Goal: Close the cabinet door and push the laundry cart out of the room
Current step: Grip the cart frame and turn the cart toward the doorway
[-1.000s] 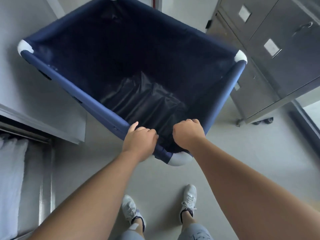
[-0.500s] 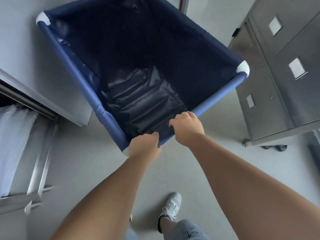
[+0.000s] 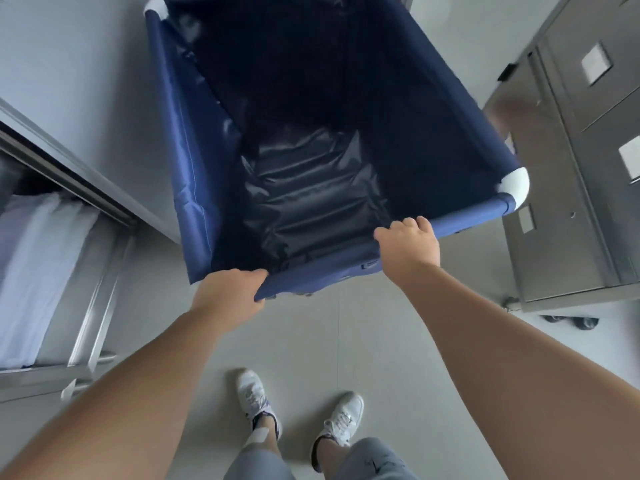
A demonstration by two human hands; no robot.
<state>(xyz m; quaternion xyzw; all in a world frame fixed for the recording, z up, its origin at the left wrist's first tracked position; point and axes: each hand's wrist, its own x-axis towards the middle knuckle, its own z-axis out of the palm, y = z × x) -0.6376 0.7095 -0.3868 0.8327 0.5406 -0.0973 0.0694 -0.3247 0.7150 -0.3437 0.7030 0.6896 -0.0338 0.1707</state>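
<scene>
A laundry cart [image 3: 194, 161] of dark blue fabric with white corner caps stands in front of me, empty except for a black liner on its bottom. My left hand [image 3: 230, 294] grips the near rim at its left corner. My right hand [image 3: 410, 244] grips the same rim further right, short of the white cap. On the left, a steel cabinet [image 3: 93, 306] shows folded white linen [image 3: 38, 265] inside; its grey door [image 3: 69, 81] stands beside the cart's left wall.
A steel locker unit on castors [image 3: 568, 216] stands close to the cart's right corner. Grey tiled floor [image 3: 346, 341] lies under me, with my two white shoes near the bottom of the view.
The cart has swung clockwise, so its near rim faces me squarely. My hands have spread apart along that rim, and my feet have stepped forward.
</scene>
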